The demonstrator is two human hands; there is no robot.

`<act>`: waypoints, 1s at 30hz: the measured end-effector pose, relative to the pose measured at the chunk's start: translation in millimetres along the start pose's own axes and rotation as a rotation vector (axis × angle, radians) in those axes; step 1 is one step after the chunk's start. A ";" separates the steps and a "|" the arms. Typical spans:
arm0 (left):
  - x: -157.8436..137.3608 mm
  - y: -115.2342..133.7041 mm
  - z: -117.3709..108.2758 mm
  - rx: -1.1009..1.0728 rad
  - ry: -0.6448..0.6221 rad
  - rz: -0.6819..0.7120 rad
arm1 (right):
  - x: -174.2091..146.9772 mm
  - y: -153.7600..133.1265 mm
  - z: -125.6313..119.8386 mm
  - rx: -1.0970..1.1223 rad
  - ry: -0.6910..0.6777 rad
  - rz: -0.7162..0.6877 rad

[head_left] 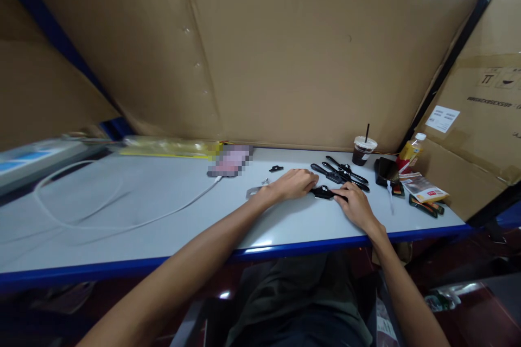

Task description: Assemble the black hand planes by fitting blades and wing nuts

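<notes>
Cardboard walls back the pale table [122,200]. Near its front edge, a small black part [324,192] lies crosswise between both hands. Left hand [293,184] fingertips touch one end; right hand [355,201] fingers pinch the other.

Iced drink cup [363,150], yellow bottle [410,153], white cable [122,222] — all on the grey table [163,195].

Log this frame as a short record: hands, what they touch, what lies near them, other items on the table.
left hand: flat on the table, fingers at a small black part
right hand: on the same black part
grip: cannot tell if either hand closes on it
near: black handled tools just behind
right side: iced drink cup, bottle, snack packets
left side: white cable
</notes>
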State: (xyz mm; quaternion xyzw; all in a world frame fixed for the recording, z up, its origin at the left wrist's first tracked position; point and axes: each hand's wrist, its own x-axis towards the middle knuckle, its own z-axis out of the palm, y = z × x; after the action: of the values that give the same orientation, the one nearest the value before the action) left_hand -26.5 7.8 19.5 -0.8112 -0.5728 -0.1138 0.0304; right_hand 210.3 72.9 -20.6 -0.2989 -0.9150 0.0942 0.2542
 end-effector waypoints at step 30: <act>7.5 40.8 14.5 0.186 -0.032 -0.172 | -5.3 -64.8 1.6 -0.237 -0.212 0.159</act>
State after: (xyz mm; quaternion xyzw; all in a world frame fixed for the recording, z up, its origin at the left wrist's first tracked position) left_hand 16.2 3.3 10.4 -0.7545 -0.6487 -0.0492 0.0866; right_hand 180.8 17.7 -3.2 -0.3868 -0.9147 0.0364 0.1109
